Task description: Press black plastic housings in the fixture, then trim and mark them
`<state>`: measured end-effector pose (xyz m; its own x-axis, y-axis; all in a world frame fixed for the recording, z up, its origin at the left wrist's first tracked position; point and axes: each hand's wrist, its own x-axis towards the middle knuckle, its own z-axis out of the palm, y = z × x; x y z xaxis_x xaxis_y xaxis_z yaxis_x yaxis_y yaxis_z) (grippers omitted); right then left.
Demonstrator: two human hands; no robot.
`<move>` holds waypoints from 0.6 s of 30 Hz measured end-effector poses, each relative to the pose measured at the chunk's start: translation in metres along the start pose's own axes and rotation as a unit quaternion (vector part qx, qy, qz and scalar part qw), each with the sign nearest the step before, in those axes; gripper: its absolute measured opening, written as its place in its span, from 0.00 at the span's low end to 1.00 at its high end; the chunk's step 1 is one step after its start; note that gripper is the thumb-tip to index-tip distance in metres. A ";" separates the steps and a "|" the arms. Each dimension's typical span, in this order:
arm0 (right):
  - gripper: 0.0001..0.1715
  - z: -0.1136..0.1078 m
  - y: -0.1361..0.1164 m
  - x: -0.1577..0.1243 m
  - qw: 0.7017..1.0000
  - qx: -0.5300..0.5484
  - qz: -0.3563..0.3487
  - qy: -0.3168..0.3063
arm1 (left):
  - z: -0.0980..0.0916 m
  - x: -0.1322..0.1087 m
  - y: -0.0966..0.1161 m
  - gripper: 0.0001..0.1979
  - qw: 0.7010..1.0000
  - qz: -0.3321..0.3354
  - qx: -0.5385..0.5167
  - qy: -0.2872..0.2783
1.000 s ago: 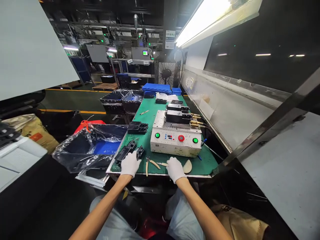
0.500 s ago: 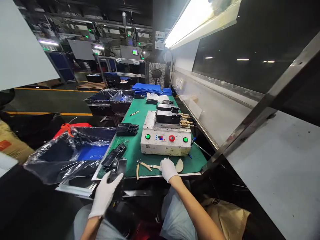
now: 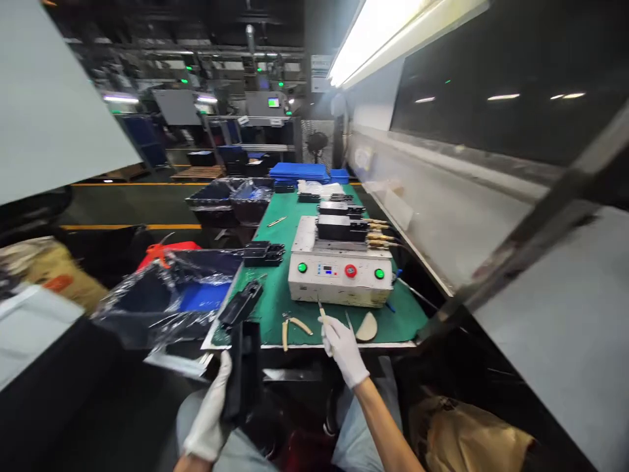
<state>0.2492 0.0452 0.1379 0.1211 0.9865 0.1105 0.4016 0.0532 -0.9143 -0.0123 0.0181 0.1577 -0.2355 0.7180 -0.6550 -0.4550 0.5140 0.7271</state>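
Note:
My left hand (image 3: 209, 413), in a white glove, has drawn back below the table edge and grips a long black plastic part (image 3: 242, 373) standing nearly upright. My right hand (image 3: 343, 349), also gloved, holds a small pale-handled trimming knife (image 3: 324, 328) with its tip up, just above the green mat (image 3: 265, 295). Close to that hand lie pliers with tan handles (image 3: 295, 328) and a cream half-round piece (image 3: 366, 327). Another black part (image 3: 240, 303) rests on the mat near the left edge.
A white control unit (image 3: 339, 278) with green buttons and a red stop button stands mid-table, black fixtures (image 3: 337, 227) on top. Further black parts (image 3: 263, 254) sit behind. A plastic-lined bin (image 3: 167, 298) stands left of the table; a glass-and-steel panel borders the right.
My left hand has left the mat and moved down toward my lap, carrying the black part. My right hand has lifted the small knife off the mat. The view has shifted slightly.

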 end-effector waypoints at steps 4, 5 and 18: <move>0.25 0.008 -0.049 -0.064 0.992 0.092 0.007 -0.085 | 0.035 -0.027 0.013 0.26 0.992 0.058 -0.109 0.028; 0.23 0.008 -0.060 -0.078 0.992 0.084 0.001 -0.099 | 0.044 -0.032 0.016 0.24 0.985 0.093 -0.144 0.025; 0.24 0.004 -0.099 -0.107 0.996 -0.023 -0.084 -0.032 | 0.089 -0.069 0.034 0.30 0.936 0.222 -0.265 0.062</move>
<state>0.1924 -0.0654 0.2151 -0.0078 0.9722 0.2342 0.4527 0.2123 -0.8660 0.0647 0.0281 0.2459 -0.5854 0.7292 -0.3543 -0.6425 -0.1506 0.7513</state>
